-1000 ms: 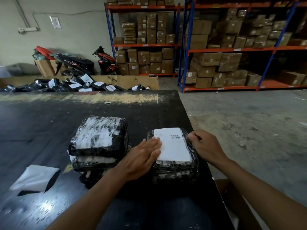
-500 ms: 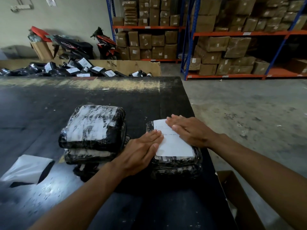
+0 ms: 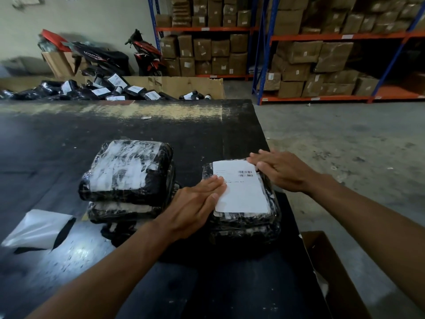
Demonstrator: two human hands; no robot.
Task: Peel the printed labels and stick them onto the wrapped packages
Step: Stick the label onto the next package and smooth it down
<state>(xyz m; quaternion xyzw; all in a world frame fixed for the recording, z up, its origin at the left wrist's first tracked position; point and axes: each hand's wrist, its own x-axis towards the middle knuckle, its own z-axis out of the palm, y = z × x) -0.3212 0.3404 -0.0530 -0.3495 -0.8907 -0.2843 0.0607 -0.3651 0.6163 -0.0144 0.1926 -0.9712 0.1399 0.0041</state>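
Shelving (image 3: 322, 38) in blue and orange fills the far wall, packed with brown cartons, and a motorbike (image 3: 145, 54) stands to its left against the pale wall. Below that, a long dark surface (image 3: 115, 134) runs toward the viewer, worn pale along its far edge. Beyond that edge a low cardboard bin (image 3: 184, 86) holds a heap of black wrapped parcels (image 3: 103, 92), many of them already carrying white labels.

On the surface, two stacks of black wrapped packages sit side by side. The left stack (image 3: 128, 178) is the taller, its top package streaked with white under the plastic. The right stack (image 3: 243, 217) lies near the surface's right edge, and a white printed label (image 3: 241, 192) with barcodes near its far right corner lies flat on its top package.

A sheet of white backing paper (image 3: 36, 229) lies on the surface to the left, one corner curled up.

The left hand (image 3: 195, 206) lies flat and unclenched, fingers together, pressing the label's left edge. The right hand (image 3: 280, 169) is likewise flat, grasping nothing, fingers extended over the label's far right corner.

A cardboard box (image 3: 333, 272) stands on the floor at the lower right.
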